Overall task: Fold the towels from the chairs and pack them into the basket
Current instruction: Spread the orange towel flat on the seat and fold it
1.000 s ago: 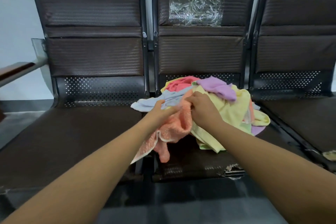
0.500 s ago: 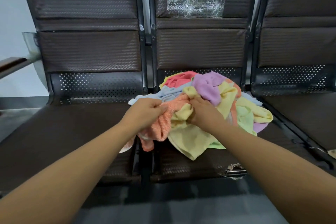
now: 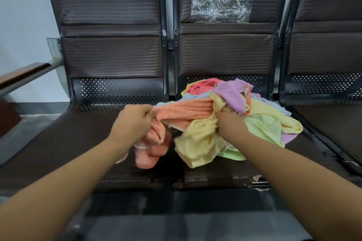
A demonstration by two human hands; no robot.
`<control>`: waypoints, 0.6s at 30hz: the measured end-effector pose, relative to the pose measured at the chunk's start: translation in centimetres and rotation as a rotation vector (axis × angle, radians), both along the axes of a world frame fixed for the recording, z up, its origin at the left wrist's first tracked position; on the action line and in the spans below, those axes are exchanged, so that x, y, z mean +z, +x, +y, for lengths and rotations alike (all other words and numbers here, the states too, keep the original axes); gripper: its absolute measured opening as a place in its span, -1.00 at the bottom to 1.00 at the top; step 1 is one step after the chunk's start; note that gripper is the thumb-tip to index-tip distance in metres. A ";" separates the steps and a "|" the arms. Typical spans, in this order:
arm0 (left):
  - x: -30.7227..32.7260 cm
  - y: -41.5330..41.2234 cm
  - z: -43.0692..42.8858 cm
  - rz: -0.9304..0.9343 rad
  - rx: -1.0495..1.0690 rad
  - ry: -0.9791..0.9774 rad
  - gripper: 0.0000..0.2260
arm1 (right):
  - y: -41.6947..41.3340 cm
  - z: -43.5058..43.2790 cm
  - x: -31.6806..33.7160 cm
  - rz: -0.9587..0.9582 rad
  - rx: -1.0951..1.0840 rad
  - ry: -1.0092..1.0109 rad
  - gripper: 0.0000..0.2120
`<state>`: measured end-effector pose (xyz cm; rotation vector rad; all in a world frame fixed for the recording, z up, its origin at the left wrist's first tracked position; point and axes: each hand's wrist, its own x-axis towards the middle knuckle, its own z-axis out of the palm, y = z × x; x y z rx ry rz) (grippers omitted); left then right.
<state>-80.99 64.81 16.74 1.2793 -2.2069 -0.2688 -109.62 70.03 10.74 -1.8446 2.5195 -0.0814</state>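
Observation:
A heap of coloured towels [image 3: 260, 121] lies on the middle chair seat [image 3: 215, 174]. An orange towel [image 3: 184, 111] is stretched between my two hands. My left hand [image 3: 135, 119] is shut on its left end, and the rest of that end hangs down over the gap between seats. My right hand [image 3: 229, 121] grips the orange towel's other end at the edge of the heap, with a yellow towel [image 3: 197, 143] bunched under it. Purple [image 3: 233, 94], red [image 3: 201, 86] and green [image 3: 262, 127] towels lie in the heap. No basket is in view.
Three dark brown joined chairs stand against a pale wall. The left seat [image 3: 64, 143] is bare. Clear plastic film [image 3: 221, 0] covers part of the middle backrest. A wooden armrest [image 3: 21, 72] juts out at the far left. The middle seat's front edge is torn [image 3: 256, 180].
My hands have drawn apart, left hand moving left, pulling the orange towel out of the heap into a stretched band. The yellow towel has shifted forward under my right hand.

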 end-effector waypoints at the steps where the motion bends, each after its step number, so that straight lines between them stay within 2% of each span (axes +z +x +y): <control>1: 0.3 0.1 -0.1 0.124 -0.016 0.111 -0.66 | -0.1 0.2 -0.2 0.019 0.011 0.008 -0.69; 3: 0.7 -0.1 -0.1 0.554 -0.090 0.470 -0.75 | 0.0 0.4 -0.1 0.025 0.020 0.046 -0.69; 5: 1.2 -0.7 0.3 0.965 -0.149 0.829 -0.77 | 0.5 0.4 0.2 -0.052 0.027 0.066 -0.71; 7: 1.4 -1.2 0.1 1.182 -0.159 0.980 -0.81 | 1.6 0.4 1.0 -0.201 -0.017 0.044 -0.72; 9: 1.0 -1.4 -0.7 1.098 -0.091 0.888 -0.95 | 2.8 0.2 1.4 -0.319 -0.039 -0.045 -0.54; 11: 0.4 -1.6 -1.0 0.821 0.029 0.754 -0.80 | 3.9 0.1 1.2 -0.370 -0.033 -0.137 -0.40; 13: -0.8 -1.9 -1.2 0.676 0.089 0.792 -0.75 | 4.6 -0.1 0.7 -0.335 -0.018 -0.085 -0.25; 15: -1.5 -2.6 -0.7 0.598 0.057 0.873 -0.92 | 4.8 -0.1 -0.3 -0.208 -0.045 0.033 -0.16; 16: -1.9 -2.7 -0.7 0.486 0.018 0.918 -0.87 | 4.7 0.0 -0.8 -0.125 -0.054 0.058 -0.16; 18: -1.9 -2.7 -0.1 0.018 -0.085 0.934 -0.55 | 4.6 0.1 -1.4 -0.037 -0.059 0.068 -0.24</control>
